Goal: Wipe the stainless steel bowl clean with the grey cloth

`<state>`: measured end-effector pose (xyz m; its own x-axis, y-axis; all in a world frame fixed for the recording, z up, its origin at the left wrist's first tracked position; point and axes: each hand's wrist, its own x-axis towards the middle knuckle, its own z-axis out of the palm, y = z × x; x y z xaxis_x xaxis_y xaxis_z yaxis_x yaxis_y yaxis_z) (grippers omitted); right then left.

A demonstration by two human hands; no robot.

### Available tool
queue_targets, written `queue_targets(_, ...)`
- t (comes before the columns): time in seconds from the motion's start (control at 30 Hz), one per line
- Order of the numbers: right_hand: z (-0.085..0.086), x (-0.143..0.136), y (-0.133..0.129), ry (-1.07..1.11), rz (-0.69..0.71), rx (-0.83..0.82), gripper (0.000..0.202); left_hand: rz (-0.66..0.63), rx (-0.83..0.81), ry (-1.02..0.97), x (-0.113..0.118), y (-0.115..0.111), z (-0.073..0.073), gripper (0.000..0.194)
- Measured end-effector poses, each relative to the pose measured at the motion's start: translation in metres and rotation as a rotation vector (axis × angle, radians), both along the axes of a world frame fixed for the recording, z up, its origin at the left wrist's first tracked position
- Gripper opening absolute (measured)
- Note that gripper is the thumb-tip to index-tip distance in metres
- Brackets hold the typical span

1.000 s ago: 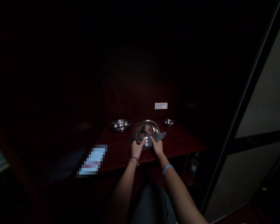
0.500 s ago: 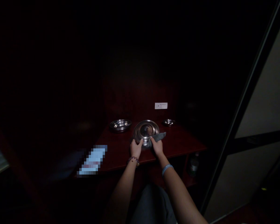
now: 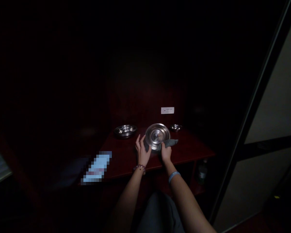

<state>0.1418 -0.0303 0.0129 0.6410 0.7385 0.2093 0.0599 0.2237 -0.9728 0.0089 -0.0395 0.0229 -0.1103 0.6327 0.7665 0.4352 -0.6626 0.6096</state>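
A round, shiny metal dish (image 3: 157, 136) is held tilted above the table, its hollow side facing me. My right hand (image 3: 166, 152) grips its near rim through a grey cloth (image 3: 171, 142), with the thumb on top and one end of the cloth sticking out to the right. At the dish's left edge is my left hand (image 3: 143, 153), its fingers stretched apart and the thumb close to the rim; whether it touches the metal I cannot tell. Shallow metal dishes (image 3: 125, 131), seemingly stacked, sit on the table to the left. A smaller metal bowl (image 3: 176, 127) stands behind on the right.
The dark red table (image 3: 126, 158) ends at a front edge below my hands. A white power socket (image 3: 167, 110) is on the back wall. A blurred-out bright rectangle (image 3: 97, 168) lies at left. Under the table on the right stands a bottle (image 3: 202, 173).
The dish has shifted right and turned to show its hollow side. My left hand has loosened from the rim and spread its fingers. My right hand moved slightly right with the cloth.
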Motion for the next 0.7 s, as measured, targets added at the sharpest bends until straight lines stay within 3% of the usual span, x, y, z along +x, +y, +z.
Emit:
queue_targets(0.1,-0.001,0.001,0.001,0.012,0.002,0.003,0.034,0.004,-0.003,0.201,0.003,-0.007,0.002,0.043)
queue_targets(0.27,0.000,0.001,0.001,0.028,0.012,-0.029,0.031,-0.030,0.013,0.395,0.006,-0.009,0.001,0.038)
queue_targets(0.47,0.003,-0.001,-0.003,0.036,0.108,0.008,0.031,-0.181,-0.079,0.278,0.004,0.002,-0.002,0.026)
queue_targets(0.7,0.006,-0.003,-0.007,0.144,0.224,0.158,0.067,-0.258,-0.082,0.084,0.003,0.003,0.002,0.017)
